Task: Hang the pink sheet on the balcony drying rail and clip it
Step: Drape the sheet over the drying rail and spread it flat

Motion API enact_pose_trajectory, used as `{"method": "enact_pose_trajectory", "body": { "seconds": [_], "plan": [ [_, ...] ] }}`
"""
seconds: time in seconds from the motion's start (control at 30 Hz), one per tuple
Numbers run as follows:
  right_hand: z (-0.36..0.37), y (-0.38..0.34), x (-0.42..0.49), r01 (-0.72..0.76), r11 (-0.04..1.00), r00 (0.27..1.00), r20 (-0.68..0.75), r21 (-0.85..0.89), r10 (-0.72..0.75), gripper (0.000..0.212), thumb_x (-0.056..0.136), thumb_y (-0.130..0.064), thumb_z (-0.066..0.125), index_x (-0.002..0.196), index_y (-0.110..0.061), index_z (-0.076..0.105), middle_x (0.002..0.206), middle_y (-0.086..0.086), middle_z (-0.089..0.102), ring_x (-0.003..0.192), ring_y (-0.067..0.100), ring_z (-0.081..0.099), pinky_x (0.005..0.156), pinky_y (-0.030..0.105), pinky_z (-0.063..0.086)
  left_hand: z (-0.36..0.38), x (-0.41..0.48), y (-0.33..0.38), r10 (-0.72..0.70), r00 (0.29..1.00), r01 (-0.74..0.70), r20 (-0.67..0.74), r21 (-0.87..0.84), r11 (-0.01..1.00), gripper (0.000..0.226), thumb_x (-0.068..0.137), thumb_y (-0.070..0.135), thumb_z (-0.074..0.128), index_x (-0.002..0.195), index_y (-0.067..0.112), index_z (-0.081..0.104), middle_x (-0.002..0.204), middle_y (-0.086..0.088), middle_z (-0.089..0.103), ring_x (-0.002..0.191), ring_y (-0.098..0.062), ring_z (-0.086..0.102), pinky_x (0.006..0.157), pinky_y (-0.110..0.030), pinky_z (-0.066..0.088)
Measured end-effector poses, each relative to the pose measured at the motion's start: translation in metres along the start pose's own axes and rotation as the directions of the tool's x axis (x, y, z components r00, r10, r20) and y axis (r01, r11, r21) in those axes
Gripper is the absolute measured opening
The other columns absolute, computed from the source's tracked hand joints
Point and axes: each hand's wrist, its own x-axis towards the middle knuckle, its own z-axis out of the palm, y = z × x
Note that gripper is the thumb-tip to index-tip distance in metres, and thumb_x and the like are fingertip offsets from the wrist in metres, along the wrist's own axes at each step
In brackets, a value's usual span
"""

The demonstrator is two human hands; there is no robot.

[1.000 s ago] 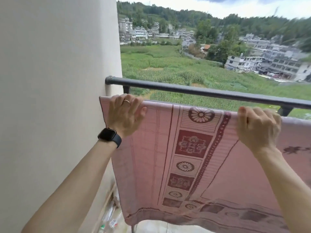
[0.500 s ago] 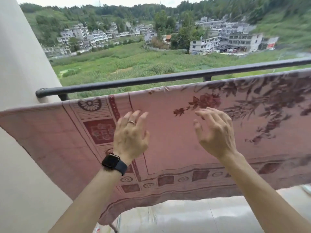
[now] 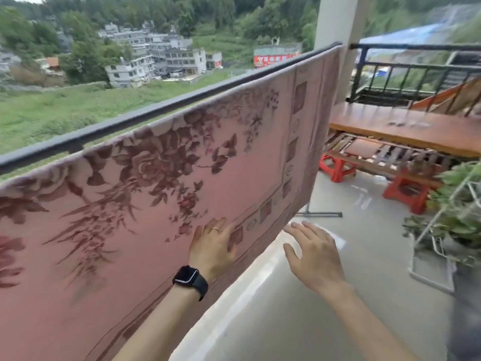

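Pink sheet (image 3: 117, 230) draped over our drying rail (image 3: 125, 123).
L hand (image 3: 212, 247) flat on sheet, fingers (image 3: 214, 234) straight; R hand (image 3: 316, 256) off it, fingers spread, holding nothing.

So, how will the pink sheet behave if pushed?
Probably floppy: the pink sheet hangs limp from its top edge. It likely yields and swings under the left hand. Nothing visibly pins it, so it might slide.

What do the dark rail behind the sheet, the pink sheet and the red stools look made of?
Dark round rail: likely painted metal; smooth tube, matt dark grey.
Pink flower-patterned sheet: woven cloth, matt; it hangs limp. The fibre cannot be told.
Low red stools: probably moulded plastic; uniform bright red, slight sheen.
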Motion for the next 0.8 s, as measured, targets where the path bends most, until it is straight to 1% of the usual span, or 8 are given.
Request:
{"method": "enact_pose_trajectory", "body": {
  "seconds": [0.07, 0.13, 0.2, 0.3, 0.47, 0.53, 0.63, 0.8],
  "plan": [
    [-0.007, 0.037, 0.032, -0.06, 0.997, 0.997, -0.042, -0.055, 0.057, 0.038, 0.085, -0.039, 0.053, 0.118, -0.029, 0.069, 0.125, -0.008, 0.067, 0.124, 0.019, 0.055, 0.105, 0.034, 0.033, 0.007, 0.057, 0.032, 0.096, 0.995, -0.096, 0.016, 0.009, 0.995, 0.057, 0.094, 0.036, 0.046, 0.148, 0.039, 0.031, 0.158, 0.003, 0.033, 0.147, -0.021, 0.023, 0.118, -0.045, 0.023],
    [-0.015, 0.07, 0.069, -0.121, 0.989, 0.99, -0.083, -0.087, 0.114, 0.036, 0.083, -0.036, 0.057, 0.116, -0.028, 0.07, 0.123, -0.007, 0.068, 0.124, 0.02, 0.057, 0.104, 0.037, 0.037, 0.012, 0.117, 0.062, 0.187, 0.982, -0.187, 0.015, 0.016, 0.982, 0.059, 0.092, 0.033, 0.048, 0.148, 0.04, 0.031, 0.157, 0.004, 0.034, 0.146, -0.021, 0.025, 0.119, -0.046, 0.02],
    [-0.022, 0.1, 0.108, -0.174, 0.978, 0.982, -0.1, -0.117, 0.163, 0.036, 0.082, -0.035, 0.059, 0.116, -0.028, 0.07, 0.123, -0.006, 0.068, 0.124, 0.021, 0.057, 0.102, 0.041, 0.041, 0.012, 0.178, 0.091, 0.266, 0.964, -0.267, 0.009, 0.036, 0.963, 0.06, 0.092, 0.033, 0.048, 0.148, 0.04, 0.031, 0.157, 0.005, 0.033, 0.146, -0.021, 0.024, 0.119, -0.046, 0.021],
    [-0.035, 0.14, 0.166, -0.241, 0.958, 0.967, -0.126, -0.154, 0.223, 0.036, 0.085, -0.033, 0.065, 0.12, -0.029, 0.068, 0.127, -0.007, 0.066, 0.126, 0.02, 0.054, 0.102, 0.041, 0.041, 0.009, 0.265, 0.132, 0.379, 0.925, -0.376, -0.022, 0.084, 0.923, 0.058, 0.092, 0.035, 0.047, 0.148, 0.039, 0.033, 0.157, 0.006, 0.034, 0.146, -0.019, 0.024, 0.117, -0.045, 0.024],
    [-0.056, 0.213, 0.244, -0.317, 0.927, 0.944, -0.157, -0.2, 0.289, 0.041, 0.092, -0.04, 0.052, 0.129, -0.029, 0.062, 0.135, -0.007, 0.061, 0.134, 0.018, 0.047, 0.111, 0.042, 0.035, 0.006, 0.38, 0.206, 0.503, 0.864, -0.498, -0.014, 0.119, 0.859, 0.057, 0.091, 0.034, 0.047, 0.147, 0.037, 0.036, 0.154, 0.006, 0.038, 0.145, -0.02, 0.028, 0.117, -0.044, 0.023],
    [-0.061, 0.247, 0.271, -0.333, 0.919, 0.937, -0.178, -0.21, 0.299, 0.043, 0.091, -0.041, 0.047, 0.13, -0.029, 0.062, 0.137, -0.007, 0.06, 0.135, 0.018, 0.046, 0.113, 0.043, 0.034, 0.01, 0.422, 0.238, 0.543, 0.839, -0.536, -0.03, 0.126, 0.835, 0.055, 0.092, 0.035, 0.048, 0.146, 0.037, 0.038, 0.153, 0.006, 0.04, 0.144, -0.02, 0.029, 0.117, -0.045, 0.022],
    [-0.066, 0.304, 0.309, -0.363, 0.906, 0.924, -0.209, -0.219, 0.32, 0.04, 0.092, -0.039, 0.05, 0.128, -0.03, 0.063, 0.137, -0.007, 0.06, 0.135, 0.018, 0.046, 0.112, 0.043, 0.033, 0.029, 0.482, 0.286, 0.573, 0.819, -0.564, -0.041, 0.126, 0.816, 0.054, 0.092, 0.037, 0.048, 0.145, 0.038, 0.039, 0.152, 0.007, 0.041, 0.144, -0.02, 0.03, 0.116, -0.044, 0.023],
    [-0.068, 0.412, 0.383, -0.388, 0.893, 0.918, -0.186, -0.23, 0.35, 0.036, 0.094, -0.037, 0.055, 0.128, -0.03, 0.063, 0.138, -0.009, 0.059, 0.136, 0.016, 0.045, 0.112, 0.043, 0.031, 0.065, 0.586, 0.36, 0.578, 0.814, -0.571, -0.053, 0.106, 0.814, 0.051, 0.092, 0.037, 0.047, 0.143, 0.039, 0.043, 0.151, 0.009, 0.043, 0.142, -0.018, 0.032, 0.115, -0.041, 0.021]
  ]
}}
